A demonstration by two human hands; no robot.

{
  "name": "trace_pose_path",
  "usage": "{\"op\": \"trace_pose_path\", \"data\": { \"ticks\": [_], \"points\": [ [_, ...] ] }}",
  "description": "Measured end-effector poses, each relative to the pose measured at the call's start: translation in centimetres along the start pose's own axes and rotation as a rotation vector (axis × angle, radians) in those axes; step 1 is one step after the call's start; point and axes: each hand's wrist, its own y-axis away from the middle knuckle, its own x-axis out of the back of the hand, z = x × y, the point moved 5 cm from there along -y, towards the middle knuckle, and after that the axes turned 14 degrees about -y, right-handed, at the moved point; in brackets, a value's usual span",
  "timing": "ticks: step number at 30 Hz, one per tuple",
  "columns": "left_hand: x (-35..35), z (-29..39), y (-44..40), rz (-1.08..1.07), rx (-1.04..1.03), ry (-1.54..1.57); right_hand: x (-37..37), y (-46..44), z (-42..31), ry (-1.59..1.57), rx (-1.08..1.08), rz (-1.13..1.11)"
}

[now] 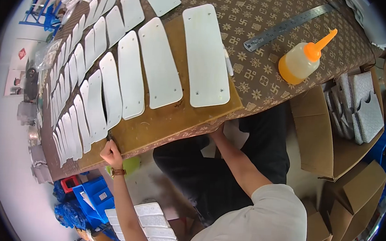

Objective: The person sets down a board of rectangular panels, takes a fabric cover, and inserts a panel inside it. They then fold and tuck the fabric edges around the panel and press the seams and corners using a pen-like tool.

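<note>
My left hand (111, 154) is closed in a fist at the front edge of the brown board (156, 129), below the row of white panels. Whatever the fist may hold is hidden. My right hand (218, 130) reaches down at the table's edge, in front of my lap, with its fingers out of sight. Several white panels (206, 54) with rounded corners and small holes near their ends lie in rows on the board and tablecloth. The nearest to my left fist is a narrow white panel (111, 90).
A metal ruler (291, 26) and a squeeze bottle (300, 61) with orange liquid are on the patterned tablecloth (258, 80). Open cardboard boxes (315, 133) stand at right. Blue bins (93, 198) and stacked white panels (154, 221) are below at left.
</note>
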Motion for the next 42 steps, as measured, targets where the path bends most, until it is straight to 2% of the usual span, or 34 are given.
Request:
{"op": "trace_pose_path", "data": {
  "ticks": [2,4,7,11,15,20,24,26,28,32,33,35,36,38,40,42],
  "points": [
    [0.6,-0.2,0.6,0.008,-0.005,-0.025,-0.6,-0.7,0.4,0.302,0.202,-0.396],
    [1.0,-0.3,1.5,-0.027,0.017,-0.03,0.1,1.1,0.4,0.447,0.298,-0.58],
    [0.4,-0.8,0.5,-0.031,0.024,-0.005,-0.6,1.8,0.0,0.998,0.389,-0.43],
    [0.3,-0.7,0.6,0.004,0.009,0.016,0.8,2.0,-4.1,1.909,0.223,-0.134],
    [0.6,0.1,0.4,0.024,0.011,0.018,2.2,3.3,-7.2,2.242,0.167,-0.035],
    [1.1,-0.2,0.8,0.035,0.006,-0.033,0.5,4.0,-7.0,2.299,0.217,-0.082],
    [0.9,0.5,0.4,0.105,-0.026,-0.014,-0.1,6.2,-7.8,2.194,0.41,-0.383],
    [1.3,0.7,0.6,0.114,-0.041,0.004,0.5,6.5,-8.7,2.314,0.348,-0.27],
    [1.6,0.9,0.6,0.144,-0.059,0.017,0.8,7.7,-9.2,2.307,0.31,-0.154],
    [1.7,0.8,0.9,0.16,-0.065,0.01,-2.0,12.9,-7.2,2.34,0.022,-0.276],
    [1.9,0.8,0.9,0.187,-0.073,0.026,-4.0,14.7,-7.0,2.347,0.058,-0.29],
    [1.9,0.8,1.1,0.195,-0.065,0.008,-7.7,19.5,-6.1,2.043,0.116,-0.511],
    [1.8,0.7,1.0,0.194,-0.057,-0.005,-9.2,21.4,-6.2,2.05,0.135,-0.521],
    [1.8,0.4,0.9,0.197,-0.051,0.006,-12.6,25.7,-7.2,1.637,0.068,-0.508],
    [1.4,0.0,1.2,0.18,-0.034,0.01,-16.8,30.5,-8.8,1.63,0.188,-0.457],
    [1.3,0.8,1.1,0.234,-0.045,0.034,-19.0,32.3,-12.3,1.473,0.305,-0.502]
  ]
}}
